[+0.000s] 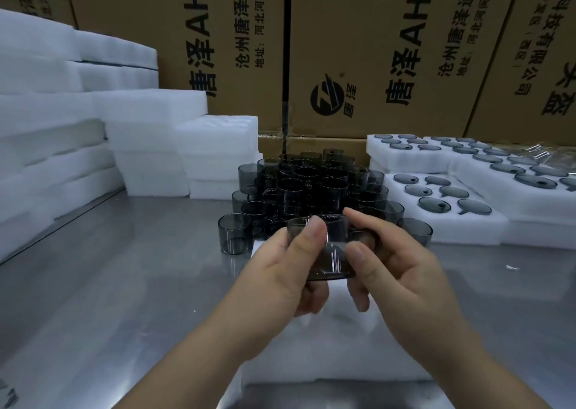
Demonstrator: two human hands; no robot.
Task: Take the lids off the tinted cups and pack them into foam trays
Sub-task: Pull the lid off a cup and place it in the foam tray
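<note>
Smoky grey see-through cup (327,252) is held in mid-air by both hands, tilted well off upright, its open mouth turned up and away. Left hand (277,277) is wrapped round the cup's near side, thumb laid across the wall, fingers curled under the base. Right hand (405,271) is clamped on the other side: thumb pressed to the wall, forefinger hooked over the far rim. The hands are close together, with only the cup between them. Whether a lid is on it cannot be told; that end is blurred and hidden by fingers.

The cup is held above a white foam tray (311,355) lying on the brushed steel table (124,284). The tray's pockets are blurred and mostly covered by the forearms.

Just behind the hands a dense pile of matching tinted cups (308,184) is stacked in layers, mouths up. To the right, round grey lids (434,204) are seated in the pockets of white foam lid trays (486,221). On the left, plain white foam slabs (56,121) are stacked high. Printed brown cardboard boxes (358,34) are lined up along the back.
</note>
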